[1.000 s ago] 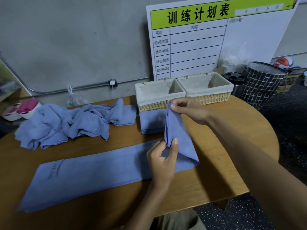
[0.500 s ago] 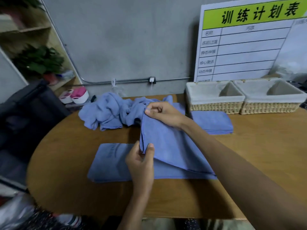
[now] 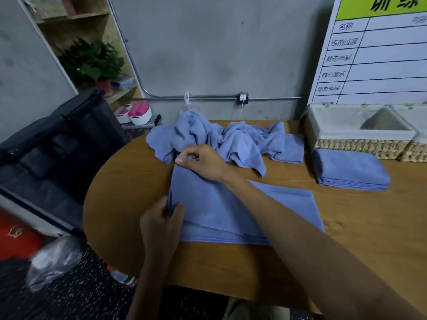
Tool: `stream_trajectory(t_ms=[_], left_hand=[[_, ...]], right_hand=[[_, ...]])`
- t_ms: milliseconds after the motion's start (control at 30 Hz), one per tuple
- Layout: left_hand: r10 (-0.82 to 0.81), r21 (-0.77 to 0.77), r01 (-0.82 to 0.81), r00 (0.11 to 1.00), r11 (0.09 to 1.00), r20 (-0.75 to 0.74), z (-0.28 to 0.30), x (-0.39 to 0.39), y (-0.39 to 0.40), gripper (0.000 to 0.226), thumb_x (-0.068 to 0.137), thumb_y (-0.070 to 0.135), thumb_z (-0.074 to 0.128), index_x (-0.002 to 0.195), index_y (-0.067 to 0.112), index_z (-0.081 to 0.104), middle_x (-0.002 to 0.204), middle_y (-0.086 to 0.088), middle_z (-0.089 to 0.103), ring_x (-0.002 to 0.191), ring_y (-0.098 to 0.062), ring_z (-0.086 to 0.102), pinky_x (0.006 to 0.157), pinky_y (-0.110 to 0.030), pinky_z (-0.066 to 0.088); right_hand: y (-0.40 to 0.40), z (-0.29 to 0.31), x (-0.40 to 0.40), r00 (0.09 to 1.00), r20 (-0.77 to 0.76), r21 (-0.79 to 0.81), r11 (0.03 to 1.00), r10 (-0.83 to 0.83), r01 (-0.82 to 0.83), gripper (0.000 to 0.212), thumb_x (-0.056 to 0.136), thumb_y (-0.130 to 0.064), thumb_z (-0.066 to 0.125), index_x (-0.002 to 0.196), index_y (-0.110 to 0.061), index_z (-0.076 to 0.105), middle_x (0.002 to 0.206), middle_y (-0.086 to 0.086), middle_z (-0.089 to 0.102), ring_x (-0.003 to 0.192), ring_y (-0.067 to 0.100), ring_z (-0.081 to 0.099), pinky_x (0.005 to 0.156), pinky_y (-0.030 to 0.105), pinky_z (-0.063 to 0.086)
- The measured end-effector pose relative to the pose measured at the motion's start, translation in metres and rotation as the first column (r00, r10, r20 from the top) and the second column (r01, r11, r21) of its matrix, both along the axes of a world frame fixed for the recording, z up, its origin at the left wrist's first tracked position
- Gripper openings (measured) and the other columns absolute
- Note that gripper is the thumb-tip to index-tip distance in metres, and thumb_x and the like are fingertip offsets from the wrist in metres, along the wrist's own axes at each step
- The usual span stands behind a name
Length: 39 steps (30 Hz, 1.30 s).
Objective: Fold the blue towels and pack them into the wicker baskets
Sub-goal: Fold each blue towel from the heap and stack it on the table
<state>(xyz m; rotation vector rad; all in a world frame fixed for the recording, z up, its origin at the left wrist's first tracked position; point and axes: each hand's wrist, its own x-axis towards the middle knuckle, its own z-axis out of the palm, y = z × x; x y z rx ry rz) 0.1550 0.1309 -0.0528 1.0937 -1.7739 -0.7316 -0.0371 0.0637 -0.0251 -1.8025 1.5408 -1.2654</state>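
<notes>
A blue towel [image 3: 231, 211] lies doubled over on the round wooden table [image 3: 129, 195]. My right hand [image 3: 203, 162] pinches its far left corner and my left hand [image 3: 161, 220] pinches its near left corner, both at the towel's left edge. Behind it sits a crumpled heap of blue towels [image 3: 221, 139]. A folded blue towel [image 3: 351, 169] rests in front of the left wicker basket [image 3: 355, 135], which is lined with white cloth. A second wicker basket [image 3: 416, 144] shows at the right edge.
A white schedule board [image 3: 379, 56] leans on the wall behind the baskets. A black bag [image 3: 53, 148] stands left of the table, with a shelf and plant [image 3: 92, 58] behind. A clear plastic bag [image 3: 50, 259] lies on the floor.
Both hands carried the towel's right end leftward over the rest, laying it down flush with the left edge. The view swung left.
</notes>
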Motion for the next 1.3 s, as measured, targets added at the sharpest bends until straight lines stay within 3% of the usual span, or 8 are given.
stream_trajectory(t_ms=[133, 367, 500, 733, 833, 967, 1133, 1300], left_hand=[[0.089, 0.098, -0.111, 0.974, 0.989, 0.208, -0.028, 0.015, -0.011, 0.022, 0.090, 0.021, 0.070, 0.082, 0.015, 0.050, 0.067, 0.004, 0.052, 0.056, -0.013, 0.048, 0.052, -0.030, 0.034], [0.138, 0.105, -0.155, 0.978, 0.982, 0.159, -0.023, 0.010, -0.002, 0.027, 0.091, 0.022, 0.071, 0.108, 0.028, 0.052, 0.073, 0.018, 0.055, 0.058, -0.006, 0.055, 0.050, -0.034, 0.044], [0.152, 0.119, -0.157, 0.987, 0.980, 0.047, -0.027, 0.018, -0.002, 0.023, 0.088, 0.006, 0.069, 0.104, 0.021, 0.060, 0.090, 0.022, 0.060, 0.076, 0.015, 0.057, 0.060, -0.023, 0.045], [0.005, 0.017, -0.003, 0.990, 1.000, -0.144, -0.030, 0.025, 0.001, 0.019, 0.082, 0.008, 0.048, 0.086, 0.021, 0.060, 0.080, 0.002, 0.059, 0.061, -0.019, 0.049, 0.051, -0.019, 0.037], [-0.062, 0.053, 0.070, 0.989, 0.996, -0.134, -0.031, 0.027, 0.000, 0.019, 0.081, 0.012, 0.044, 0.089, 0.019, 0.060, 0.079, 0.000, 0.058, 0.066, -0.023, 0.050, 0.053, -0.024, 0.036], [-0.026, 0.119, 0.033, 0.998, 0.992, -0.062, -0.025, 0.024, -0.001, 0.024, 0.093, 0.042, 0.047, 0.106, 0.025, 0.059, 0.086, 0.020, 0.062, 0.075, 0.010, 0.056, 0.062, -0.021, 0.041], [-0.019, 0.201, 0.001, 0.996, 0.980, 0.089, -0.024, 0.025, -0.019, 0.025, 0.093, 0.026, 0.070, 0.113, 0.036, 0.057, 0.097, 0.024, 0.061, 0.086, 0.005, 0.059, 0.069, -0.025, 0.048], [-0.053, 0.181, 0.052, 0.999, 0.982, 0.004, -0.033, 0.023, -0.023, 0.022, 0.094, 0.026, 0.068, 0.110, 0.040, 0.062, 0.100, 0.026, 0.066, 0.094, 0.004, 0.062, 0.076, -0.027, 0.051]], right_hand=[[-0.007, -0.045, 0.007, 0.971, -0.240, 0.068, 0.997, -0.005, 0.022, 0.022, 0.098, -0.037, 0.060, 0.099, -0.018, 0.071, 0.089, 0.001, 0.069, 0.076, 0.010, 0.059, 0.074, 0.041, 0.051], [0.003, -0.057, -0.007, 0.970, -0.235, 0.007, 0.998, -0.058, 0.061, 0.030, 0.101, -0.031, 0.056, 0.125, -0.013, 0.062, 0.103, 0.006, 0.070, 0.093, 0.017, 0.065, 0.083, 0.039, 0.051], [0.024, -0.060, -0.027, 0.930, -0.340, -0.010, 0.990, -0.137, 0.142, 0.028, 0.101, -0.034, 0.055, 0.121, -0.018, 0.064, 0.105, -0.001, 0.071, 0.094, 0.014, 0.065, 0.078, 0.038, 0.053], [0.055, -0.055, -0.063, 0.924, -0.365, 0.117, 0.979, -0.115, 0.168, 0.024, 0.101, -0.036, 0.056, 0.093, -0.019, 0.070, 0.084, -0.011, 0.067, 0.079, 0.006, 0.059, 0.069, 0.023, 0.043], [0.066, -0.052, -0.077, 0.929, -0.364, 0.185, 0.973, -0.064, 0.140, 0.030, 0.100, -0.039, 0.056, 0.086, -0.017, 0.071, 0.083, -0.008, 0.070, 0.079, 0.008, 0.062, 0.075, 0.030, 0.048], [0.082, -0.047, -0.097, 0.947, -0.320, 0.243, 0.966, -0.011, 0.093, 0.026, 0.098, -0.038, 0.061, 0.083, -0.019, 0.071, 0.082, -0.013, 0.070, 0.080, 0.003, 0.062, 0.073, 0.021, 0.045], [0.103, -0.046, -0.125, 0.971, -0.232, 0.326, 0.945, 0.061, 0.019, 0.021, 0.095, -0.033, 0.067, 0.084, -0.016, 0.073, 0.082, -0.008, 0.072, 0.079, 0.004, 0.063, 0.076, 0.022, 0.046], [0.121, -0.045, -0.150, 0.961, -0.268, 0.326, 0.945, 0.066, 0.026, 0.019, 0.096, -0.030, 0.066, 0.078, -0.024, 0.070, 0.079, -0.010, 0.069, 0.076, 0.004, 0.061, 0.076, 0.026, 0.046]])
